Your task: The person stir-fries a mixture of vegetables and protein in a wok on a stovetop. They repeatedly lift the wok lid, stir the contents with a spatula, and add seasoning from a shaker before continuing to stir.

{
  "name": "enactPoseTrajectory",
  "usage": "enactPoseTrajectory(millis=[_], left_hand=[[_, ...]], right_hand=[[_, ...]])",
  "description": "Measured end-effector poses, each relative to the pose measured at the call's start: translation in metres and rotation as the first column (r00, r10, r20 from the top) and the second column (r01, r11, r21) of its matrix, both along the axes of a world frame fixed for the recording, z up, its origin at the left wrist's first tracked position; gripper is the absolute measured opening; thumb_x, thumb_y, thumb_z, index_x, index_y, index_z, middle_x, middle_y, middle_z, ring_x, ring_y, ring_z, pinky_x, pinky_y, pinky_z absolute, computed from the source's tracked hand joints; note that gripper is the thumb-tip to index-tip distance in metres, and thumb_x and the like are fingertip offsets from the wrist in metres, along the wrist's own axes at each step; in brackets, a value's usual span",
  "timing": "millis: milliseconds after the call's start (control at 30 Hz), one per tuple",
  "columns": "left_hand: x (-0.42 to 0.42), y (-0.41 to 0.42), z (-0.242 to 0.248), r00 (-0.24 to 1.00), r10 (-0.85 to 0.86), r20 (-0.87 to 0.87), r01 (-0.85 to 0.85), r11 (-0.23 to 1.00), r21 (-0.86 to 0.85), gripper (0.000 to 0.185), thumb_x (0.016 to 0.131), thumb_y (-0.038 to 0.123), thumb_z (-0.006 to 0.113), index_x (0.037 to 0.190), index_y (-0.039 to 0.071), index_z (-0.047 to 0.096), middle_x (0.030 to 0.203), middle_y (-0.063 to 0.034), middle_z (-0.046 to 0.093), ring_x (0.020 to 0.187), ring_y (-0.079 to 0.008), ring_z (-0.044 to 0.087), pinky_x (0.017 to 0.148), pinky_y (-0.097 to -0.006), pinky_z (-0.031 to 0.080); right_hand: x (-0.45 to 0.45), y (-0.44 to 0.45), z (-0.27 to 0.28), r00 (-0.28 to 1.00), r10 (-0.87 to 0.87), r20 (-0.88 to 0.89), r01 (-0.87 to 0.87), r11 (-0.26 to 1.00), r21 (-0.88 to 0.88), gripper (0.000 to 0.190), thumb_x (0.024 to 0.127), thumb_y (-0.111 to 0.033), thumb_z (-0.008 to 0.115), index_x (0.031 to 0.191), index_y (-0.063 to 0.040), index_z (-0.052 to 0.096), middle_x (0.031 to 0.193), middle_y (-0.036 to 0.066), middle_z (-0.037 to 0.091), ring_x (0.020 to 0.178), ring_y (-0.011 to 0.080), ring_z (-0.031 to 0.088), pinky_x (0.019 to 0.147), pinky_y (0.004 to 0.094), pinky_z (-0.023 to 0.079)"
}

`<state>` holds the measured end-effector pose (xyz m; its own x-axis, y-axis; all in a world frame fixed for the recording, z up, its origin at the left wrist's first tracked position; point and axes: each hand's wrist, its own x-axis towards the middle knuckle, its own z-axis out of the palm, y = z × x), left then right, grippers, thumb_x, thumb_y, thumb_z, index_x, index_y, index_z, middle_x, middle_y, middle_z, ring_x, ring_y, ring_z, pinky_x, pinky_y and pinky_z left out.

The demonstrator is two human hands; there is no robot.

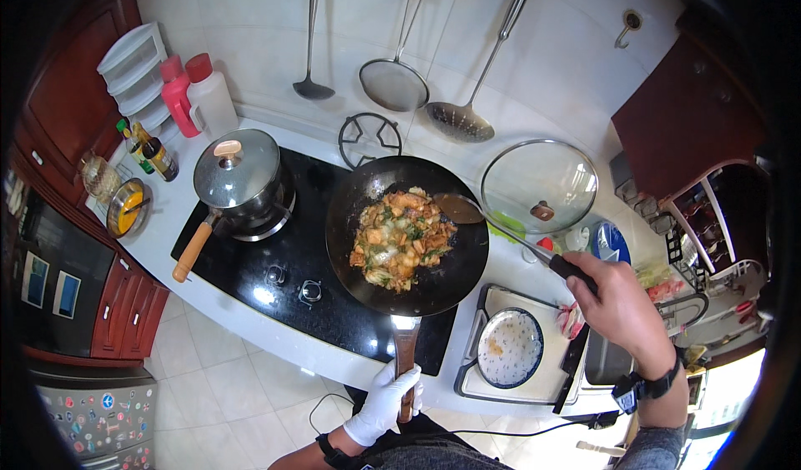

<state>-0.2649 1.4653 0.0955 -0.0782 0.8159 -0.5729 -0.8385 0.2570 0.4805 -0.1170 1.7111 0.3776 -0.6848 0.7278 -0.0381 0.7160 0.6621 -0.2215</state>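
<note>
A black wok (463, 276) sits on the right side of the stove, with browned chunks and leafy greens (403, 238) in a heap at its middle. My left hand (385, 401), in a white glove, is closed around the wok's brown wooden handle (405, 351). Bare, my right hand (616, 301) grips the black handle of a metal cooking ladle or turner (460, 209); its head rests over the wok's upper right part, beside the food. Whether the head touches the wok, I cannot tell.
A lidded saucepan (234, 176) stands on the left burner. Beyond the wok a glass lid (538, 185) leans on the wall. At right, a patterned plate (510, 348) lies on a cutting board (551, 382). A bowl of yellow liquid (128, 213) is at far left.
</note>
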Motion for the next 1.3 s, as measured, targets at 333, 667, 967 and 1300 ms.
enactPoseTrajectory(millis=[333,667,967,1300], left_hand=[[-0.001,-0.002,0.001,1.000,-0.008,0.013,0.009,1.000,-0.015,0.013,0.109,0.021,0.067,0.114,0.010,0.060,0.079,-0.0030,0.064,0.059,-0.0155,0.063,0.052,-0.0304,0.053],[-0.002,-0.002,0.000,1.000,-0.011,0.001,0.011,1.000,0.001,0.014,0.109,0.022,0.067,0.114,0.011,0.059,0.079,-0.0033,0.064,0.058,-0.0163,0.064,0.050,-0.0299,0.053],[0.000,-0.003,-0.003,1.000,-0.011,-0.021,0.012,1.000,0.026,0.013,0.110,0.022,0.066,0.112,0.011,0.059,0.078,-0.0029,0.064,0.058,-0.0153,0.063,0.051,-0.0298,0.053],[-0.002,-0.003,0.000,1.000,-0.014,0.012,0.015,1.000,-0.010,0.013,0.110,0.022,0.066,0.113,0.011,0.059,0.080,-0.0032,0.065,0.059,-0.0153,0.065,0.052,-0.0292,0.053]], right_hand=[[-0.066,0.051,-0.056,0.999,0.019,-0.043,-0.033,0.932,-0.362,0.032,0.104,-0.018,0.067,0.130,-0.001,0.073,0.079,0.018,0.069,0.069,0.0216,0.064,0.070,0.0374,0.055],[-0.048,-0.062,0.050,0.935,0.287,0.207,-0.294,0.956,0.000,0.030,0.093,-0.007,0.075,0.122,0.001,0.077,0.066,0.016,0.065,0.057,0.0353,0.066,0.057,0.0444,0.054],[-0.040,-0.078,0.058,0.823,0.412,0.391,-0.419,0.905,-0.071,0.036,0.084,-0.006,0.075,0.120,0.000,0.078,0.063,0.013,0.060,0.051,0.0296,0.063,0.050,0.0414,0.050],[-0.029,-0.041,0.030,0.957,0.173,0.234,-0.198,0.976,0.091,0.031,0.090,-0.001,0.072,0.120,0.001,0.078,0.074,0.022,0.071,0.065,0.0349,0.073,0.064,0.0429,0.059]])
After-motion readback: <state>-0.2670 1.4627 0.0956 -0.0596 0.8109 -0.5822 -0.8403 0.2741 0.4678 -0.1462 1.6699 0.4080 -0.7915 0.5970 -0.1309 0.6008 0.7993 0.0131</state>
